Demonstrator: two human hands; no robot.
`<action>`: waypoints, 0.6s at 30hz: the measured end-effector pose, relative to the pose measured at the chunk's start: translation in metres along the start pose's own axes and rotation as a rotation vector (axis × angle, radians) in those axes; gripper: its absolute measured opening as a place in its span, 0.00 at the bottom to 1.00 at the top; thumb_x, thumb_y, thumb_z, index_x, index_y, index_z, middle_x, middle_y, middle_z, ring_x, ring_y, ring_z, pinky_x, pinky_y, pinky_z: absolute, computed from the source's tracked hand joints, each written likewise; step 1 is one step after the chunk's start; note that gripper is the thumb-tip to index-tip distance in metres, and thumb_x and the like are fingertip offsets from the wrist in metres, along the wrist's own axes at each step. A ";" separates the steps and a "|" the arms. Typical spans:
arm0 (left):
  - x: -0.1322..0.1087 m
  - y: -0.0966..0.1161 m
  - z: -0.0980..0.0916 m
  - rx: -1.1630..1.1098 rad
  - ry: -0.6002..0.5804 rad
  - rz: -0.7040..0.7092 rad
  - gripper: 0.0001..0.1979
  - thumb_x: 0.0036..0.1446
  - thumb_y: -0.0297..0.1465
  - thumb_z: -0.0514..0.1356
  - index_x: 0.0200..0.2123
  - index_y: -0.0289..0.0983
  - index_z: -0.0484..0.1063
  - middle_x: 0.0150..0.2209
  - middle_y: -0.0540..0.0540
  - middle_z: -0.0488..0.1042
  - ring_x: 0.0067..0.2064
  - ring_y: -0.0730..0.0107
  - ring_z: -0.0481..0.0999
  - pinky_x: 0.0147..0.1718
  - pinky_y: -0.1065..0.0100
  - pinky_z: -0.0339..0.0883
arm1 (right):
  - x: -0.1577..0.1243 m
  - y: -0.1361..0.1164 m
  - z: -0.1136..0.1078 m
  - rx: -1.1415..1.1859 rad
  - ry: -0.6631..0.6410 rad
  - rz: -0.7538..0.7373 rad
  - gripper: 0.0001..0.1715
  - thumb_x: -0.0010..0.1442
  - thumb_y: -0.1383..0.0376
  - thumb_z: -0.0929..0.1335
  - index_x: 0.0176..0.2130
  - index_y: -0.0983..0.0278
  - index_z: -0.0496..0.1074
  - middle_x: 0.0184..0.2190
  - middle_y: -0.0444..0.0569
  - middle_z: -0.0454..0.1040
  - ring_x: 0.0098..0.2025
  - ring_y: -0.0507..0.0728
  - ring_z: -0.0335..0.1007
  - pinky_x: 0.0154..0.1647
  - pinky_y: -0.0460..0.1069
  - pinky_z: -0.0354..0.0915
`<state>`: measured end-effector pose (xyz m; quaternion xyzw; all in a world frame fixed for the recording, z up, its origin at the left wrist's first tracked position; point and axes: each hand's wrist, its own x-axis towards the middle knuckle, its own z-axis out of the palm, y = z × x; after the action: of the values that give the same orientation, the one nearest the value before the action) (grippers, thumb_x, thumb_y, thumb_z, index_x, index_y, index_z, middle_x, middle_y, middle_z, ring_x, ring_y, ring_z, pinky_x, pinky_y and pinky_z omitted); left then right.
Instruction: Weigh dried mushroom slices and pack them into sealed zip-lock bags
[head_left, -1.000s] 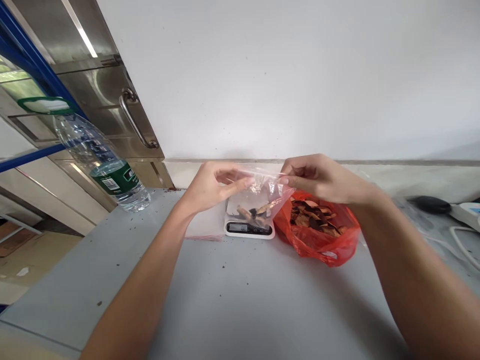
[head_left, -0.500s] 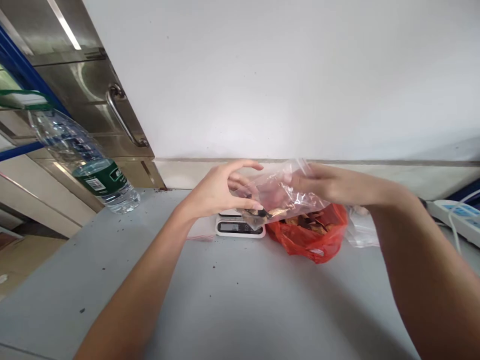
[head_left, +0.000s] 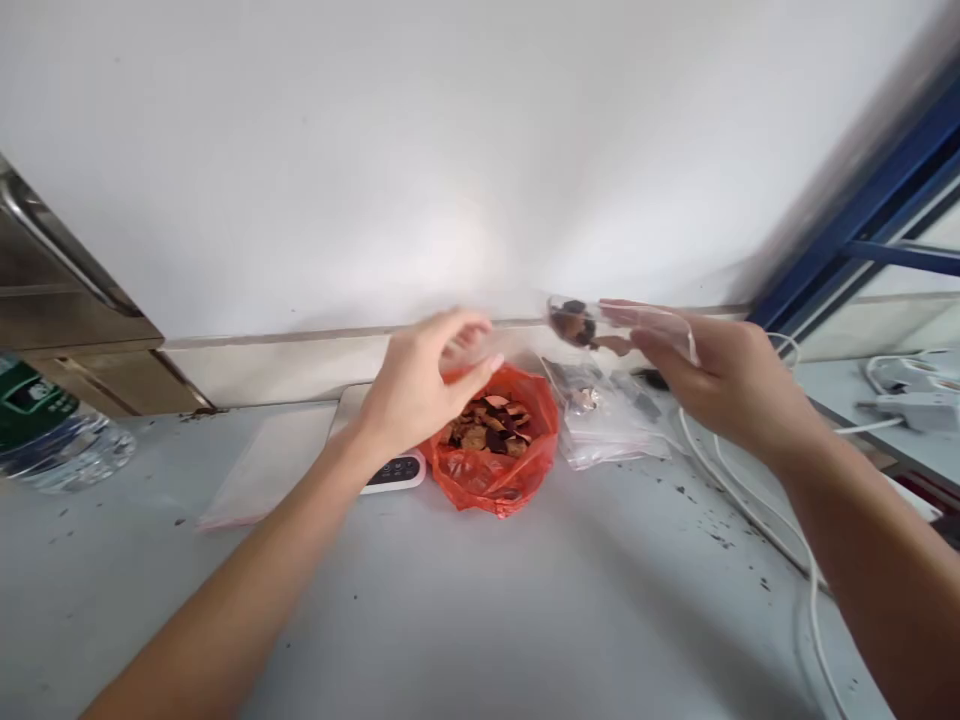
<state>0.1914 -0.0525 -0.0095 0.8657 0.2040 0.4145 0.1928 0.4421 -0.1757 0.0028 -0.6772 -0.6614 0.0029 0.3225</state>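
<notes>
My right hand holds a small clear bag with dark brown pieces in it, raised above the table at the right. My left hand hovers with fingers apart over the white scale and the left edge of an open red bag full of brown dried pieces; it holds nothing. Just right of the red bag lies a pile of filled clear bags, below the raised bag.
A water bottle lies at the far left. An empty clear bag lies flat left of the scale. White cables and a power strip are at the right. Crumbs dot the grey table. Blue shelf frame upper right.
My view has swung right. My right hand has carried the small clear bag away from the scale to the right, and my left hand has let go of it.
</notes>
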 end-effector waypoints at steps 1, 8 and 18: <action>-0.001 0.003 0.005 0.022 -0.122 -0.007 0.06 0.64 0.35 0.64 0.41 0.40 0.77 0.40 0.48 0.82 0.41 0.64 0.82 0.42 0.64 0.76 | -0.005 0.013 0.001 -0.094 0.064 0.012 0.29 0.71 0.59 0.59 0.65 0.53 0.73 0.63 0.49 0.76 0.66 0.73 0.70 0.64 0.69 0.69; -0.011 0.012 0.032 0.297 -0.695 -0.099 0.15 0.67 0.42 0.61 0.48 0.40 0.79 0.56 0.42 0.79 0.53 0.53 0.79 0.45 0.61 0.73 | -0.032 0.074 0.050 -0.249 -0.311 0.020 0.41 0.69 0.49 0.62 0.74 0.58 0.59 0.79 0.56 0.47 0.79 0.73 0.39 0.73 0.73 0.51; -0.015 0.006 0.005 0.447 -0.659 -0.153 0.14 0.69 0.42 0.58 0.42 0.39 0.79 0.43 0.44 0.81 0.54 0.52 0.72 0.50 0.60 0.68 | -0.005 0.000 0.047 -0.006 -0.095 -0.230 0.25 0.72 0.57 0.58 0.54 0.56 0.79 0.53 0.53 0.82 0.53 0.64 0.79 0.54 0.59 0.73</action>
<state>0.1882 -0.0659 -0.0191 0.9550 0.2804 0.0449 0.0853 0.4212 -0.1597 -0.0363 -0.5969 -0.7492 -0.0037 0.2870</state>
